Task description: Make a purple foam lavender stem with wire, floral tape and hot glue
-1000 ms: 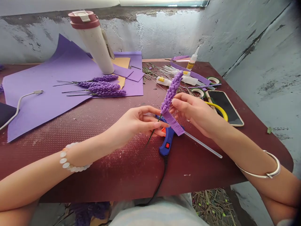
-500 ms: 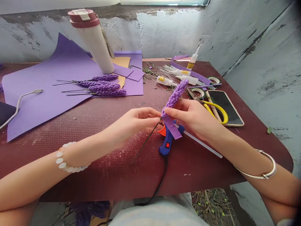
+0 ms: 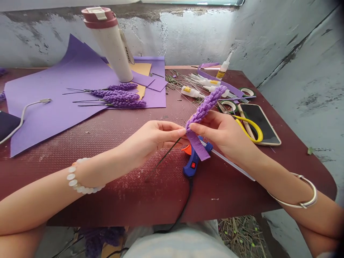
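Observation:
Between my two hands is a purple artificial lavender stem (image 3: 205,108), its layered flower head tilted up to the right. My left hand (image 3: 161,136) pinches the dark green wire stalk (image 3: 166,154) just below the head. With thumb and fingers, my right hand (image 3: 223,130) grips the lower part of the flower head. From its base a loose purple strip (image 3: 198,146) hangs down. Behind and below lies a blue glue gun (image 3: 191,166) with an orange trigger and a clear glue stick (image 3: 233,165); the strip and my hands partly cover it.
Finished lavender stems (image 3: 122,98) lie on purple sheets (image 3: 51,104) at left, near a white tumbler (image 3: 114,50). At right are glue bottles (image 3: 191,92), wires, green tape rolls (image 3: 229,106), yellow-handled scissors (image 3: 254,125) and a phone (image 3: 264,125). A white cable (image 3: 25,111) lies far left.
The lavender head has tipped further to the right, and the wire stalk lies at a lower slant. Both hands keep their hold. The whole view has shifted slightly.

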Available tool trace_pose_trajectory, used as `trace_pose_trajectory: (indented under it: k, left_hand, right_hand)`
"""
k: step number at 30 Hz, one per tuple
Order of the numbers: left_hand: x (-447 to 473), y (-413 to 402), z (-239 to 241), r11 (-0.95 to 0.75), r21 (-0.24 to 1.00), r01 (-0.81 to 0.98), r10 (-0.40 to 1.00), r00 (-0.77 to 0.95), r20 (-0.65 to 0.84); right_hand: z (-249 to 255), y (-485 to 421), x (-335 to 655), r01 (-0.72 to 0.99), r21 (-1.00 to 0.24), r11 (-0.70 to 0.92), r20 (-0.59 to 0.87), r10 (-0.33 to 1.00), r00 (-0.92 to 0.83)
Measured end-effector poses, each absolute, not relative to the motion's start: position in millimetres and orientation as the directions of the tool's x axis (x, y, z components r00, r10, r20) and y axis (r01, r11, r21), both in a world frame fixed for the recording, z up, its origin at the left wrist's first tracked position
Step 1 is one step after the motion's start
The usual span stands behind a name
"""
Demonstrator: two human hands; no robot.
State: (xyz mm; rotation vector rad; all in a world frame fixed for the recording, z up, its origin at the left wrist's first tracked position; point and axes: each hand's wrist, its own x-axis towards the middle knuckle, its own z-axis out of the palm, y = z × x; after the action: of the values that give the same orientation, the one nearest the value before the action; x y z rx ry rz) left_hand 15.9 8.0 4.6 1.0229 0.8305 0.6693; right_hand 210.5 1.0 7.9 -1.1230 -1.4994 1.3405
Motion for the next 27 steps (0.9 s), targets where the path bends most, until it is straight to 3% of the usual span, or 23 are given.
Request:
trace_pose_trajectory:
  k: [9,15,19,22,24,25,27]
  left_hand:
    - [17.3,5.4,8.6,0.387,0.909,-0.153,0.802,0.543,-0.250]
    - [18.1,5.5,11.3,0.357,0.928,-0.107,0.833,0.487,-0.264]
    - [17.8,7.6,12.9,0.319,0.945,-0.076,0.846,0.471,-0.248]
    - [17.2,8.5,16.1,0.283,0.958,-0.054,0.861,0.455,-0.228]
    - [16.8,8.6,19.0,0.253,0.967,-0.028,0.872,0.440,-0.215]
    - [16.6,8.4,20.7,0.237,0.972,-0.007,0.877,0.431,-0.211]
    - [16.2,7.8,24.0,0.190,0.980,0.057,0.886,0.421,-0.196]
  right_hand:
    - [10.2,-0.1,211.9,0.106,-0.993,0.044,0.012,0.959,-0.284]
    - [7.2,1.6,209.3,0.002,-0.999,0.047,0.044,0.952,-0.302]
    - [7.3,3.7,209.6,0.071,-0.996,0.052,0.029,0.955,-0.294]
    - [14.3,7.0,218.2,0.099,-0.981,0.170,0.147,0.968,-0.202]
    - [23.4,7.9,227.4,0.178,-0.919,0.353,0.340,0.935,-0.098]
    - [28.7,7.6,231.8,0.299,-0.826,0.478,0.481,0.874,-0.068]
    - [38.7,5.2,237.6,0.633,-0.483,0.605,0.642,0.736,-0.213]
